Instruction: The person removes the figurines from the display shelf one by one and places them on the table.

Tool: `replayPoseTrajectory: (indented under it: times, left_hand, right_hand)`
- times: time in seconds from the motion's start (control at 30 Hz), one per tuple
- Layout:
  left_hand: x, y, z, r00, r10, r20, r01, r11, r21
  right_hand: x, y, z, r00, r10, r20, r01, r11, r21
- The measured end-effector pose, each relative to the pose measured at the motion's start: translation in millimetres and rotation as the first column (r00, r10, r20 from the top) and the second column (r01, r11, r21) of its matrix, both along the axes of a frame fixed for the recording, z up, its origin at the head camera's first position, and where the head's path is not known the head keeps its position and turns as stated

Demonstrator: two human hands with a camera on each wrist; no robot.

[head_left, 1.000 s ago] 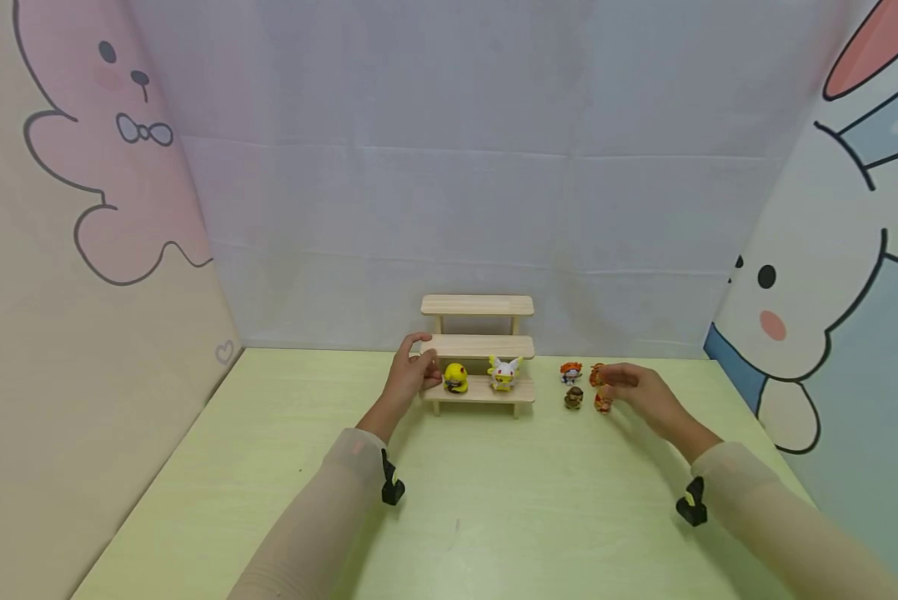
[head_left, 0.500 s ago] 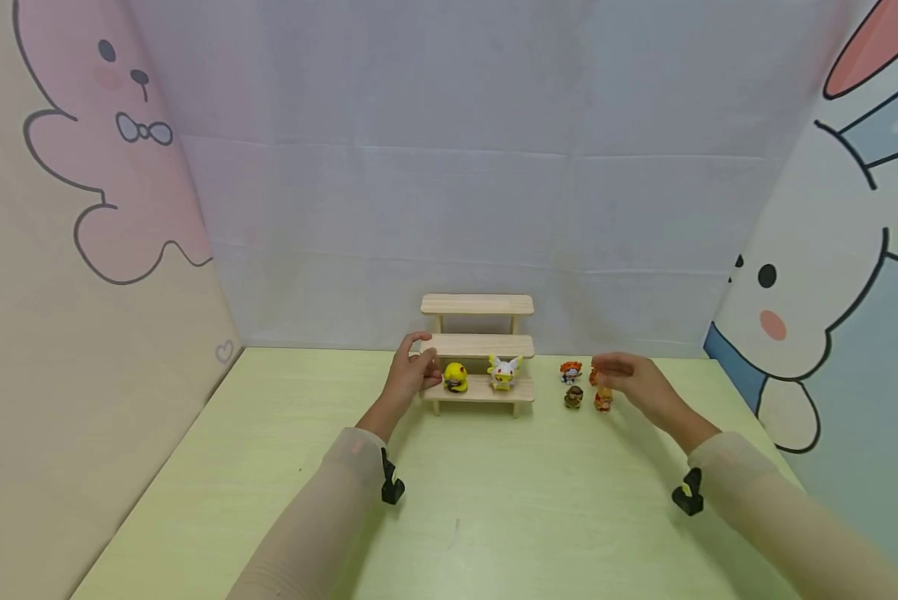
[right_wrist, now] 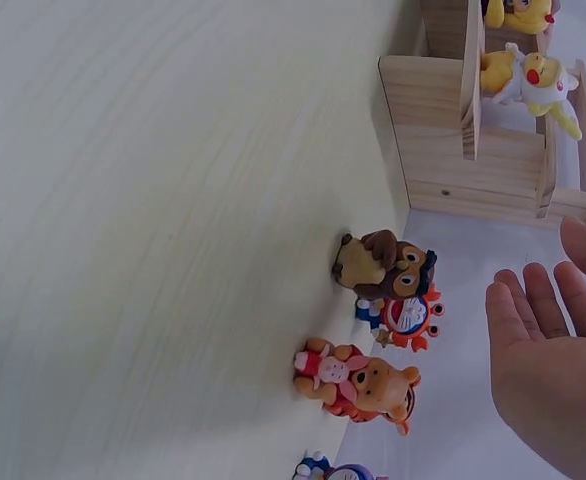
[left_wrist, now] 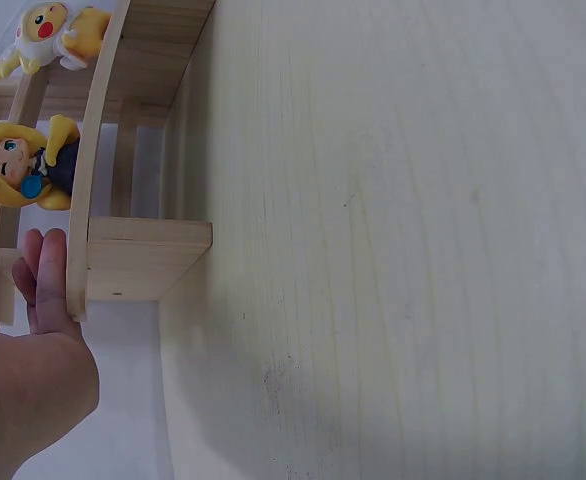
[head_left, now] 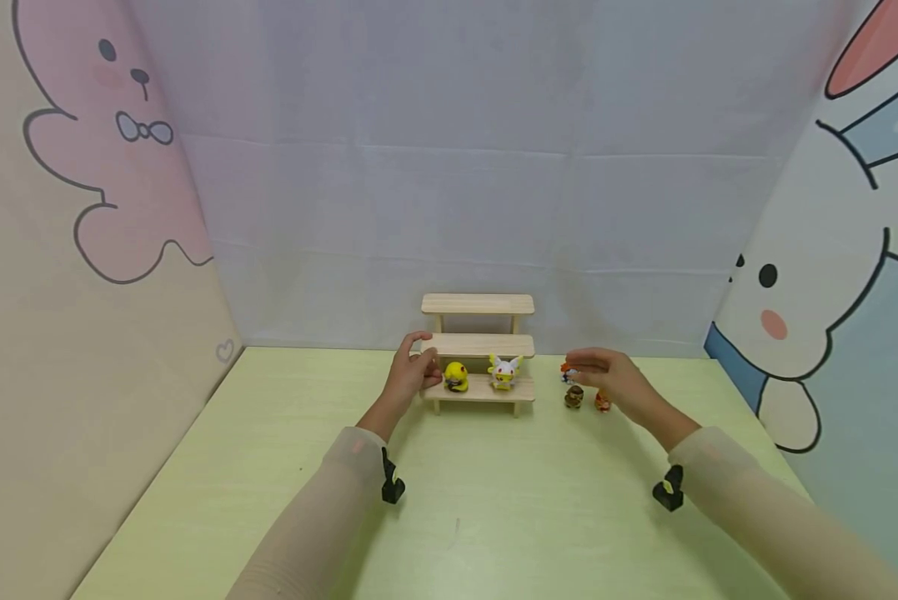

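A three-step wooden shelf (head_left: 478, 345) stands at the back of the table, a yellow-haired figurine (head_left: 456, 377) and a white-and-yellow figurine (head_left: 504, 373) on its lowest step. My left hand (head_left: 411, 374) is at the shelf's left end; in the left wrist view its fingers (left_wrist: 51, 275) touch the end of a step. My right hand (head_left: 619, 385), empty with fingers extended, hovers over the small figurines right of the shelf, partly covering them. The right wrist view shows an owl (right_wrist: 383, 265), an orange-hooded figurine (right_wrist: 406, 315) and a bear holding a piglet (right_wrist: 360, 381).
A blue figurine (right_wrist: 345, 471) shows at the bottom edge of the right wrist view. Behind the pale green table (head_left: 456, 500) hangs a light cloth (head_left: 388, 208). Printed side panels, with a pink animal at left and a white rabbit at right, flank the table.
My right hand has moved left from over the rightmost figurines toward the orange-and-blue one, rising slightly. My left hand and the two figurines on the shelf have stayed in place.
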State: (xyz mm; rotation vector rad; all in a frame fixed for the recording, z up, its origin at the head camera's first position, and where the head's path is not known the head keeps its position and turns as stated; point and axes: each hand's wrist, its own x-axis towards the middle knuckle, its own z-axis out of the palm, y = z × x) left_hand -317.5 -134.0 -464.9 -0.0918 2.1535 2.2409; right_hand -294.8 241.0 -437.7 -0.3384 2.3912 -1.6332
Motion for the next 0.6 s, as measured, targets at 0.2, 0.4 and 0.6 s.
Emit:
replayPoseTrajectory:
  times: [0.2, 0.4, 0.6]
  left_hand:
    - [1.5, 0.4, 1.0, 1.000, 0.004, -0.002, -0.004, 1.000, -0.003]
    - [1.2, 0.6, 1.2, 1.000, 0.004, -0.001, -0.004, 1.000, -0.007]
    - [1.8, 1.0, 2.4, 1.000, 0.006, 0.001, -0.006, 1.000, -0.004]
  right_hand:
    - [0.2, -15, 0.0, 1.000, 0.018, 0.007, -0.018, 1.000, -0.020]
    - [0.8, -29, -0.7, 0.999, 0.048, 0.003, -0.048, 0.999, -0.019]
    - [1.8, -39, -1.9, 0.997, 0.072, 0.000, -0.072, 0.995, -0.066]
